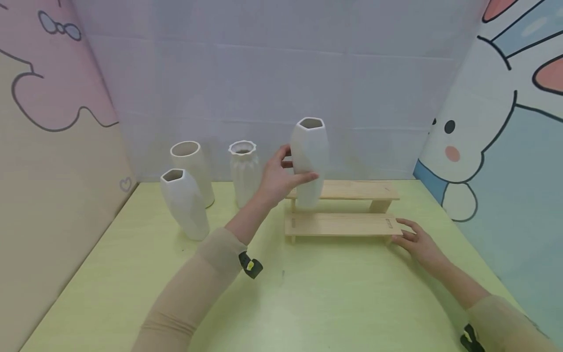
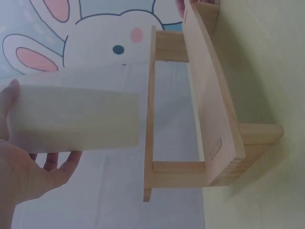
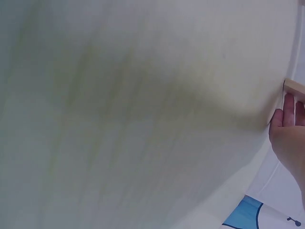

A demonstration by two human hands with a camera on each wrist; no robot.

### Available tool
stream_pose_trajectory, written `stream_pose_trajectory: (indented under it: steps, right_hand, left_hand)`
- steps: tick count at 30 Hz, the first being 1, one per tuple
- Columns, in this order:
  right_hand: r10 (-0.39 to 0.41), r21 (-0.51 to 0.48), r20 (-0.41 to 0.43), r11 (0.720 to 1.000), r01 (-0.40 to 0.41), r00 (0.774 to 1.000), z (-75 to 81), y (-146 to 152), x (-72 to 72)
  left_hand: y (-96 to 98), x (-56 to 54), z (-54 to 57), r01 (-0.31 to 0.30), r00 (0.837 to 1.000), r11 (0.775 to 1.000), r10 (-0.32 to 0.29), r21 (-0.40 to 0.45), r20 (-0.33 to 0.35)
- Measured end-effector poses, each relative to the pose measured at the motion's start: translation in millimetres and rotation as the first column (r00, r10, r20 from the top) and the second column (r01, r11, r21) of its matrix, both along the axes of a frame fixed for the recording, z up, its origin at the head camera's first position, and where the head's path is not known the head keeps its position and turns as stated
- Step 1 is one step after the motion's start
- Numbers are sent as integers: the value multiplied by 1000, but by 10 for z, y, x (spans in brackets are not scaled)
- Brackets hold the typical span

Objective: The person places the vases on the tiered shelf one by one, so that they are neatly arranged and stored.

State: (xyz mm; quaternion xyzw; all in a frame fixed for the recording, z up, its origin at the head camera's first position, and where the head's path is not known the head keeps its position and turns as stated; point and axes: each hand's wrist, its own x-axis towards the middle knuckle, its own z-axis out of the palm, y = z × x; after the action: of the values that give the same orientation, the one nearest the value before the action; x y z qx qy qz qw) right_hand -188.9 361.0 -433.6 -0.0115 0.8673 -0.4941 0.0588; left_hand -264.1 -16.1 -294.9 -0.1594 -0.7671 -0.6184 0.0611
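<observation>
My left hand [image 1: 281,178] grips a tall white faceted vase [image 1: 310,151] around its side, thumb across the front. In the head view the vase is upright in front of the upper board of a two-tier wooden stand [image 1: 343,225]. The left wrist view shows a gap between the vase's base [image 2: 128,119] and the upper board [image 2: 149,114]. At the lower board's right end, my right hand [image 1: 420,244] holds the stand, with fingers on both sides of the board. Only a corner of the stand [image 3: 294,88] shows in the right wrist view.
On the left of the pale green table [image 1: 281,293] stand a white twisted vase [image 1: 186,208], a plain cylindrical vase [image 1: 198,168] and a ribbed vase with a scalloped rim [image 1: 244,176]. A pale curtain [image 1: 272,88] backs the table, and printed panels flank it.
</observation>
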Motion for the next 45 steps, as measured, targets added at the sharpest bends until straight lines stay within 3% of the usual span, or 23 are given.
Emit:
stream_pose_trajectory:
  steps: [8,16,29,45]
  right_hand:
    - [-8,64,-3,998,8,1000,2,-16,-7]
    - [-17,63,8,998,17,1000,-23,-1,6]
    - [-10,88,-4,996,11,1000,-30,22,4]
    - [-11,104,3,995,11,1000,-37,26,-5]
  left_hand:
    - [265,-16,-64,42,999,999,-42,18,25]
    - [604,-37,-160,78,996,997,-79,19,33]
    - [1053,5,-257,138,990,989,-138,45,4]
    - [1410,11,-482,138,990,989,-140,54,29]
